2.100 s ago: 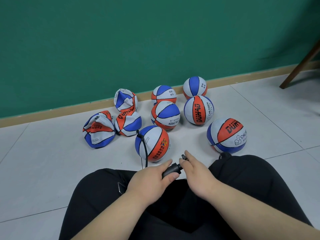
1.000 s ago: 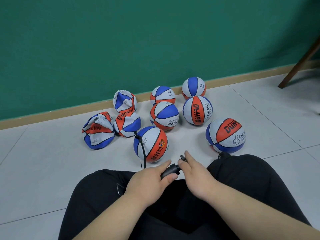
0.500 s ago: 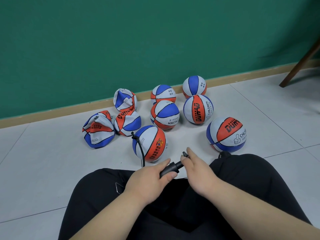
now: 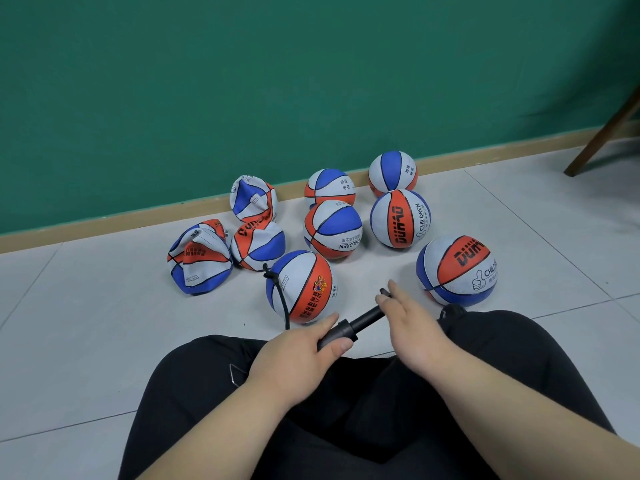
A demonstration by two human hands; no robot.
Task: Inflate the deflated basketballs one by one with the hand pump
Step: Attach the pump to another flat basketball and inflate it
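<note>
On my lap, my left hand grips the barrel of the black hand pump. My right hand holds the pump's handle, whose tip shows between its fingers, and the rod is drawn out. A black hose runs from the pump to the top left of the nearest basketball, which looks round. To the left lie three crumpled, deflated basketballs.
Several round basketballs sit further back and to the right, among them one by my right knee and two at the baseboard. A green wall closes the back. A wooden chair leg stands at the far right on the tiled floor.
My right hand has pulled the handle away from my left hand, so the pump's rod now shows between them. The hose-fed ball has shifted slightly.
</note>
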